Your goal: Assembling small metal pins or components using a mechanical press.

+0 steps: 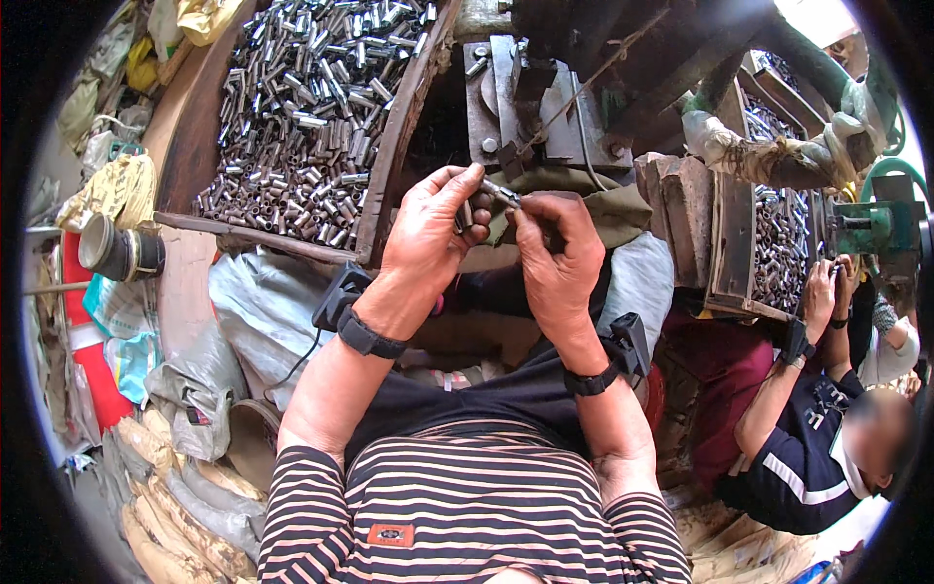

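Pinching the upper end of a small silvery metal piece point(500, 192), the thumb and fingers of the left hand point(428, 219) meet the right hand point(561, 251), whose thumb and forefinger close on its other end. The piece is held in the air between the two hands, tilted down toward the right, near a folded olive cloth point(621, 206). A second, short metal tube point(465, 216) sits against the left hand's curled fingers. Just beyond is a machine with bolted steel plates point(483, 102). To the left, a wooden crate point(401, 127) holds a thick heap of loose metal tubes point(302, 117), some bright, some dull. Each wrist wears a black band, the left one point(368, 334) and the right one point(591, 381). At the right, a co-worker in a dark shirt point(803, 457) has both hands by a green machine point(871, 229), next to another wooden box point(730, 243) of similar small parts point(778, 243).
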The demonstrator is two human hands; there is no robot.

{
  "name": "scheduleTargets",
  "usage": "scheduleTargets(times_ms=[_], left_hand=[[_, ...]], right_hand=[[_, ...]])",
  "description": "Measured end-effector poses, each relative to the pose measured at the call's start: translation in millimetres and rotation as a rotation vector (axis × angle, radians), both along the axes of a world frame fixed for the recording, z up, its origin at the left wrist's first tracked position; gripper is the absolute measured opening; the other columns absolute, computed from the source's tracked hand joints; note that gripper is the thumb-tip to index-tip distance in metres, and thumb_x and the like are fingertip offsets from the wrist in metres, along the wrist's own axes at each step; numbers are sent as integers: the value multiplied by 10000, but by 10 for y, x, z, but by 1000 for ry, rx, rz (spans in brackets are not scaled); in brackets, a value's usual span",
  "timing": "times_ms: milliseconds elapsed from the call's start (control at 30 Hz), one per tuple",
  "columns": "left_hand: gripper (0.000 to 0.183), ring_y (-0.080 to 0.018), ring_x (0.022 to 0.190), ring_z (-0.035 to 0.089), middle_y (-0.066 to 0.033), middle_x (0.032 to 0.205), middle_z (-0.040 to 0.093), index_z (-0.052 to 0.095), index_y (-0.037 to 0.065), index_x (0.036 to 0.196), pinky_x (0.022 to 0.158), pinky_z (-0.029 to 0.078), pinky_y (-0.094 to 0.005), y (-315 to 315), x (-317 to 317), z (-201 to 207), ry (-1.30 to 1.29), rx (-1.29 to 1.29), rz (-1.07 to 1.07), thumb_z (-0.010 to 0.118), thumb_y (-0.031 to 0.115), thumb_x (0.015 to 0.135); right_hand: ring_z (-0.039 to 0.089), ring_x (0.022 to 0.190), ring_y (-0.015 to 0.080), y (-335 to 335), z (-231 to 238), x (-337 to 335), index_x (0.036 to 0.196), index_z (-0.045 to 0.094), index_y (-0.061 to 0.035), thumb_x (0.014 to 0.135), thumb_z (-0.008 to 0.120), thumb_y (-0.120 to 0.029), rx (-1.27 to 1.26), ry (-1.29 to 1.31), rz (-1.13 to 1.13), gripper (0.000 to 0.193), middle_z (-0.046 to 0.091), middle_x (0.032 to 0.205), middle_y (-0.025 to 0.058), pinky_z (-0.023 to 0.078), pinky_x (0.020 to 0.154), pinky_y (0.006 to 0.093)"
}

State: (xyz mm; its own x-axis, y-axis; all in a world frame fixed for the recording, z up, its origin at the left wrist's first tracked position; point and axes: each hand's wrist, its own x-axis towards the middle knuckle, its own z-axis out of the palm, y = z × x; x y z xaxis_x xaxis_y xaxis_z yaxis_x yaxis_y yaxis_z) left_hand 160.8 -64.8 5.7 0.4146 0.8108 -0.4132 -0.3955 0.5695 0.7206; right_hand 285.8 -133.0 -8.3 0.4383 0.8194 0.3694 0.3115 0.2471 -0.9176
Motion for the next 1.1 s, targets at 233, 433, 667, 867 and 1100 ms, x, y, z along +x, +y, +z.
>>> scheduleTargets(times_ms=[233, 433, 667, 867, 1100], left_hand=[[130, -60, 605, 566, 22, 736, 597, 567, 102, 888, 526, 463, -215, -36, 49, -88, -90, -40, 39, 619, 220, 897], [128, -64, 592, 559, 25, 750, 583, 563, 97, 889, 486, 446, -183, -32, 56, -105, -94, -18, 15, 596, 218, 910], [187, -73, 591, 550, 11, 710, 577, 568, 76, 869, 525, 464, -217, -30, 90, -122, -25, 26, 35, 634, 250, 884], [154, -45, 622, 554, 43, 753, 595, 584, 105, 880, 532, 451, -194, 13, 92, -151, -4, 34, -21, 612, 255, 899], [165, -74, 620, 555, 9, 764, 586, 556, 82, 913, 517, 467, -214, 20, 81, -214, -114, -19, -74, 641, 220, 881]], right_hand=[[622, 741, 127, -53, 55, 28, 968, 566, -3, 836, 628, 1, -193, 557, 92, 145, 602, 845, 55, 494, 663, 243], [628, 697, 122, -71, 6, 181, 974, 577, -1, 859, 630, -47, -309, 803, 249, 136, 633, 796, 45, 499, 645, 221], [562, 686, 75, -63, -88, 112, 925, 600, -4, 838, 651, -54, -149, 48, 40, 113, 624, 770, 31, 457, 632, 220], [572, 670, 61, -31, 2, 127, 927, 593, -2, 865, 633, -64, -215, 287, 101, 96, 618, 794, 21, 439, 599, 188], [595, 663, 88, 4, 34, 159, 939, 583, 1, 869, 621, -57, -271, 486, 199, 99, 615, 795, 31, 489, 599, 219]])
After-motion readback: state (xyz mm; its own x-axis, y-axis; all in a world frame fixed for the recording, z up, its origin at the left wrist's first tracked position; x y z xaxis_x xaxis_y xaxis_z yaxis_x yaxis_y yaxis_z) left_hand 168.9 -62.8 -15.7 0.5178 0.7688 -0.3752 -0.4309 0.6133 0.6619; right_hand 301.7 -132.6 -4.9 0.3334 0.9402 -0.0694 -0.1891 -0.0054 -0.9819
